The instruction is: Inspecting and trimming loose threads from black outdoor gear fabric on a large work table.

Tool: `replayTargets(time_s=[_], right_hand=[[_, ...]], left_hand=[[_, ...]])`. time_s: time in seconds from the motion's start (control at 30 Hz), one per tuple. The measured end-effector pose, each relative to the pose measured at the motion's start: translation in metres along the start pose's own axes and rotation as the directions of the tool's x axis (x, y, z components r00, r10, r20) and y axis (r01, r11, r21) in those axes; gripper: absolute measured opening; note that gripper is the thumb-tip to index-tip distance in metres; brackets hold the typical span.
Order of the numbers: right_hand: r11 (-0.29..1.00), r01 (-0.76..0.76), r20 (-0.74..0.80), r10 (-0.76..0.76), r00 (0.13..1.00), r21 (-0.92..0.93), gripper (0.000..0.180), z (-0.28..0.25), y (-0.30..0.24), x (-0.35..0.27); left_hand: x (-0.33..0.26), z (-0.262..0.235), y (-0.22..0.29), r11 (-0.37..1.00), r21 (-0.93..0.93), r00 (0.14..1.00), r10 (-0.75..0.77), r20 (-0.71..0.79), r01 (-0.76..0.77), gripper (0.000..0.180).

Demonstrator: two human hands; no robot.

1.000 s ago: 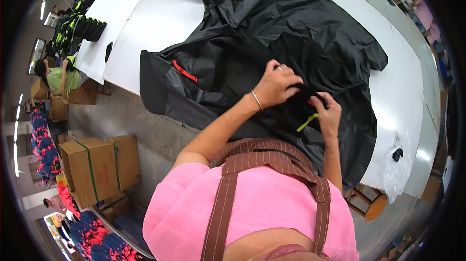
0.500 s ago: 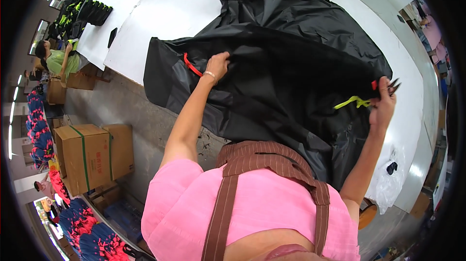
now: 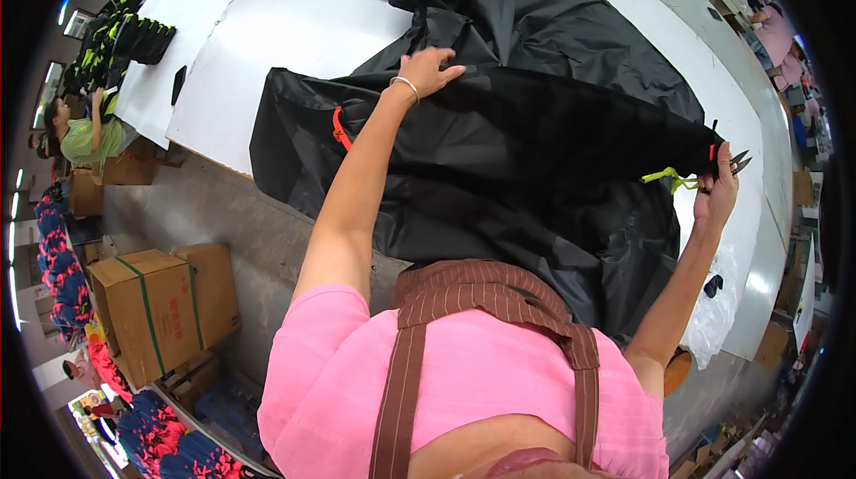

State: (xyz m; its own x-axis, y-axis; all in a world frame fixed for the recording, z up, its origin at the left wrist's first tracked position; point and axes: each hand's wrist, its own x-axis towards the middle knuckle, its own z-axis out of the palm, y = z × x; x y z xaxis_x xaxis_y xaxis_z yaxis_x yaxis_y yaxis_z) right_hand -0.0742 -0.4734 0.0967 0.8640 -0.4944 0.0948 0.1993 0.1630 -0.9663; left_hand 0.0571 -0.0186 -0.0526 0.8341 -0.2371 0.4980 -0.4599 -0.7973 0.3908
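A large sheet of thin black fabric (image 3: 526,149) lies rumpled over the white table and hangs toward my apron. On its upper fold rests my left hand (image 3: 430,73), fingers spread and holding nothing. At the fabric's right end my right hand (image 3: 717,187) is closed around small scissors (image 3: 741,162), their dark blades pointing outward. A yellow-green strip (image 3: 667,175) trails from that hand, knotted near the fingers. Beside the fingertips shows a small red tab (image 3: 712,152) at the fabric's corner; whether the fingers also pinch the cloth is hidden. A red strap (image 3: 341,129) sits left of my left forearm.
The white table (image 3: 294,20) extends behind the fabric. A dark flat phone-like object (image 3: 179,85) lies at its left. Clear plastic (image 3: 711,319) hangs at the right edge. Cardboard boxes (image 3: 165,310) stand on the floor at left. Farther back sits a person in green (image 3: 94,136).
My left hand has moved up and right along the fabric, its fingers opening out. My right hand, still holding the scissors, has shifted slightly outward, drawing the fabric's right corner along.
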Motion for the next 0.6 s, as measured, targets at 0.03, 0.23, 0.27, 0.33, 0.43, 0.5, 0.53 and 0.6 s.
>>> replayTargets(time_s=[0.03,0.23,0.27,0.33,0.43,0.5,0.53,0.6], right_hand=[[0.999,-0.029,-0.012,0.029,1.000,-0.018,0.019,-0.004,0.002,0.002],[0.868,0.057,-0.162,-0.155,0.974,-0.492,0.022,-0.017,0.045,0.007],[0.590,0.236,-0.006,-0.379,0.925,-0.772,0.030,-0.012,0.055,0.003],[0.235,0.345,0.203,-0.475,0.857,-0.909,0.031,0.011,0.067,-0.013],[0.572,0.412,0.280,-0.309,0.909,-0.709,0.031,0.074,0.083,-0.048],[0.647,0.389,0.381,-0.161,0.910,-0.656,0.031,0.119,0.089,-0.074],[0.672,0.425,0.430,-0.173,0.886,-0.607,0.031,0.142,0.091,-0.085],[0.683,0.489,0.515,-0.189,0.836,-0.543,0.030,0.173,0.094,-0.098]], left_hand=[[0.004,0.008,-0.002,0.960,-0.204,0.952,-0.132,0.277,0.192,0.027],[-0.019,0.013,0.004,0.630,-0.559,0.821,-0.243,0.517,0.539,0.023],[-0.025,0.009,0.008,0.392,-0.691,0.793,-0.266,0.547,0.608,0.020],[-0.035,-0.002,0.018,0.187,-0.769,0.781,-0.294,0.550,0.612,0.016],[-0.046,-0.017,0.037,-0.128,-0.814,0.761,-0.296,0.577,0.567,0.012],[-0.049,-0.022,0.050,-0.261,-0.826,0.780,-0.280,0.560,0.499,0.012],[-0.049,-0.024,0.056,-0.272,-0.830,0.779,-0.294,0.553,0.487,0.013],[-0.049,-0.027,0.065,-0.282,-0.829,0.757,-0.341,0.557,0.483,0.014]])
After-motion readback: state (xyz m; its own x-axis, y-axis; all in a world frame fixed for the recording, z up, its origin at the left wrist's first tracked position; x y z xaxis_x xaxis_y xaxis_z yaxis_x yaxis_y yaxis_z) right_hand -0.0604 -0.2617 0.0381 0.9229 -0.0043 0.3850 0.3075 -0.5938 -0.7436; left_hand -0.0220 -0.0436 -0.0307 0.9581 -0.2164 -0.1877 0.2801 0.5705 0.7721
